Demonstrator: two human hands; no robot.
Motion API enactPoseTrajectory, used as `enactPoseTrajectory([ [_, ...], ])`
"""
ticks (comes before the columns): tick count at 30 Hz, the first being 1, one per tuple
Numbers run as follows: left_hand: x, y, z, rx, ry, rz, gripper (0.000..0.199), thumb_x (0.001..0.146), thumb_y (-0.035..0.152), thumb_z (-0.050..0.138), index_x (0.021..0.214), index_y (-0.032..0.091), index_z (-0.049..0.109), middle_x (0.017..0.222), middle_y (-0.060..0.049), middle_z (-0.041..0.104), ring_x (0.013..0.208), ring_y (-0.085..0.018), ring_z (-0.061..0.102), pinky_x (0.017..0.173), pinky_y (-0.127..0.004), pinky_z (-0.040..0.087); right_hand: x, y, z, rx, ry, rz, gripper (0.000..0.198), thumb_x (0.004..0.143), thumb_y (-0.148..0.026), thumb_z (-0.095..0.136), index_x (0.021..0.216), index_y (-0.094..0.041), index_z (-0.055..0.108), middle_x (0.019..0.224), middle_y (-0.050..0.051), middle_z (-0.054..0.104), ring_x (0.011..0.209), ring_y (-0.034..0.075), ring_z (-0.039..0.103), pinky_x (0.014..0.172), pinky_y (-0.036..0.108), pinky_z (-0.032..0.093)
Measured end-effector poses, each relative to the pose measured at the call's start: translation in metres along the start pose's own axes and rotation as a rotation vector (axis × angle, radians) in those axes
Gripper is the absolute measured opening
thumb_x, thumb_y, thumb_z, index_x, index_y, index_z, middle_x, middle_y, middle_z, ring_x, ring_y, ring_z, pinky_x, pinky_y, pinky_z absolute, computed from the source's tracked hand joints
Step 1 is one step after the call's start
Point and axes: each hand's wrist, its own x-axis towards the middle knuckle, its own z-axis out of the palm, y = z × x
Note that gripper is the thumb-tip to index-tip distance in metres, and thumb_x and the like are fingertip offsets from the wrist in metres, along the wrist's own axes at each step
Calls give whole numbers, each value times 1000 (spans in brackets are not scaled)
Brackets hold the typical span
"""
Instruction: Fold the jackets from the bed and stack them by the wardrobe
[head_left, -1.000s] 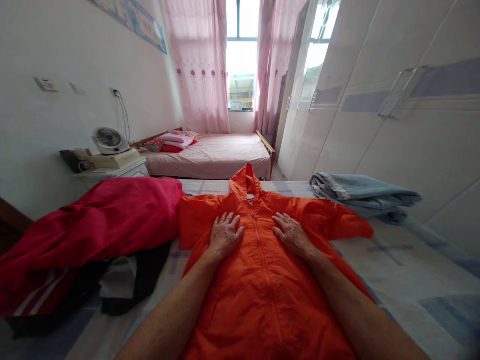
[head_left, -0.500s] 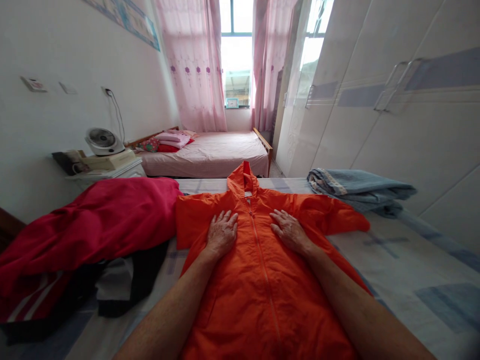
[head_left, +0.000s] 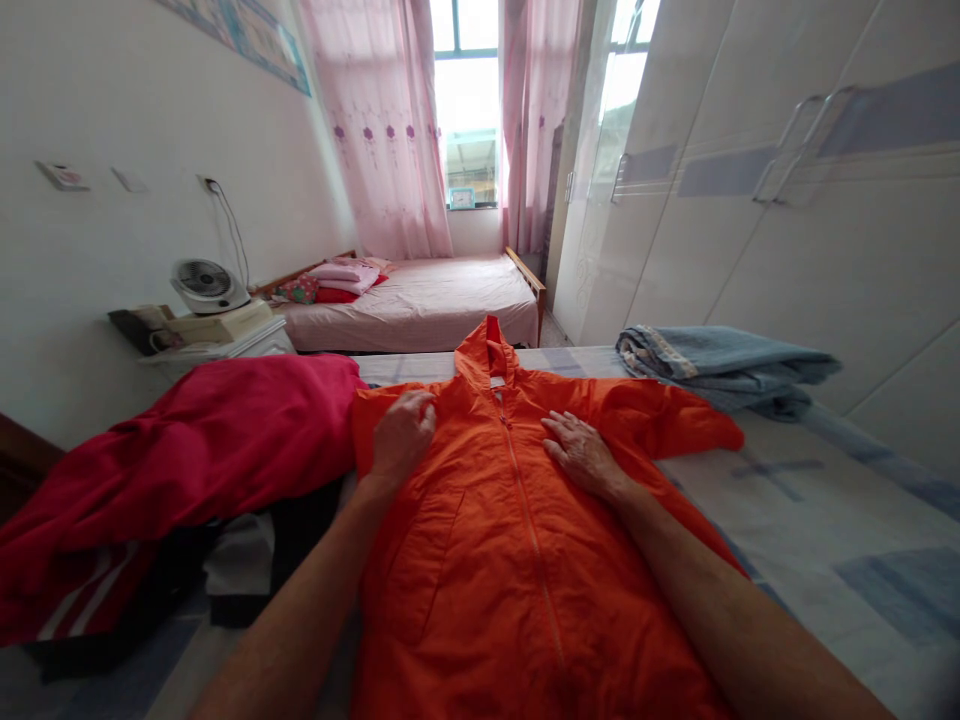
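An orange hooded jacket (head_left: 480, 600) lies front up on the bed, its zipper closed down the middle and its hood towards the window. My right hand (head_left: 581, 452) rests flat on the chest of the jacket, right of the zipper, fingers stretched out. Over the left shoulder of the jacket is my left hand (head_left: 403, 432), slightly blurred, with its fingers loosely bent and nothing visible in them. The jacket's right sleeve (head_left: 694, 418) spreads out to the side; the left sleeve is partly hidden behind my left hand and forearm.
Left of the jacket lies a heap of pink-red clothing (head_left: 225, 430) with black and grey pieces. Folded blue denim (head_left: 720, 360) sits at the far right of the bed sheet (head_left: 795, 540). Beyond are a fan (head_left: 206, 285), a second bed (head_left: 450, 295) and a wardrobe (head_left: 750, 260).
My left hand has moved left and away from me, from the chest of the jacket to its left shoulder, its fingers now more bent. My right hand stays in place.
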Motion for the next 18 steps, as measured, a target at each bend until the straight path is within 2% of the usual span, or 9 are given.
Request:
enactPoseTrajectory([
  [3, 9, -34, -30, 70, 73, -154, 37, 87, 23, 40, 117, 11, 57, 120, -16, 59, 112, -25, 54, 98, -36, 39, 0, 0, 1, 11, 3, 3, 49, 90, -36, 35, 133, -15, 46, 145, 8, 37, 135, 22, 28, 110, 39, 22],
  [5, 8, -52, -39, 102, 37, -230, 37, 86, 30, 43, 110, 8, 61, 107, -19, 64, 102, -29, 59, 88, -38, 45, 0, 0, 1, 20, 7, 6, 48, 90, -36, 36, 133, -15, 46, 144, 9, 38, 135, 22, 29, 110, 39, 22],
  [8, 4, -63, -40, 103, -47, -259, 38, 81, 36, 50, 106, 11, 63, 92, -16, 69, 86, -30, 65, 73, -36, 49, 0, 0, 2, 29, 15, 7, 48, 90, -36, 37, 132, -15, 47, 144, 9, 38, 135, 23, 29, 110, 38, 22],
  [10, 5, -59, -36, 75, -69, -241, 35, 80, 29, 50, 108, 13, 62, 91, -13, 70, 84, -28, 66, 72, -33, 49, 0, 0, 2, 30, 18, 9, 48, 90, -35, 37, 132, -15, 47, 144, 9, 38, 135, 22, 28, 110, 38, 22],
  [13, 9, -42, -28, 11, -48, -178, 35, 82, 19, 43, 111, 13, 62, 102, -12, 69, 92, -24, 64, 79, -29, 47, 0, 0, 2, 25, 13, 9, 48, 90, -36, 36, 132, -15, 47, 144, 9, 38, 135, 22, 28, 110, 37, 22],
  [15, 8, -26, -21, -40, -51, -92, 34, 84, 19, 41, 109, 14, 62, 106, -10, 67, 95, -20, 63, 83, -26, 46, 0, 0, 1, 22, 10, 7, 48, 90, -36, 36, 132, -15, 47, 144, 9, 38, 135, 21, 29, 110, 37, 21],
  [18, -8, 1, -9, -112, -127, 92, 29, 84, 17, 42, 99, 19, 67, 97, -4, 69, 88, -15, 64, 80, -21, 46, 0, -1, 1, 23, 9, 5, 49, 90, -35, 36, 133, -14, 47, 144, 9, 38, 135, 22, 29, 110, 37, 21],
])
